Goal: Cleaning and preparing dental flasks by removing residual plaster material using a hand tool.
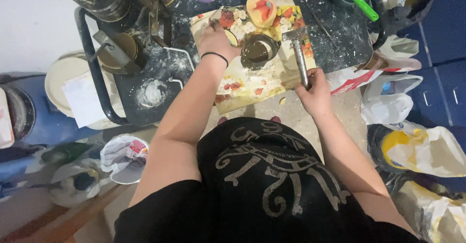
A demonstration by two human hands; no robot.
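Paint-spattered and crowded, the dark worktop (pixel 160 83) carried a flowered rectangular board (pixel 257 78). On it sat a brown round clay-like disc (pixel 257 51). The left hand (pixel 216 41) pressed closed on the board's far corner; the right hand (pixel 315 90) gripped a grey metal hammer (pixel 300 58) just beside the disc. A careless blow could probably crack the disc or tip the overhanging board.

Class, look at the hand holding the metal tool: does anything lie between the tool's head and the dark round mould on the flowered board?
Nothing visible does. The right hand grips the metal tool, whose head sits just right of the dark round mould on the flowered board; only bare board lies between. The left hand rests on the mould's other side.
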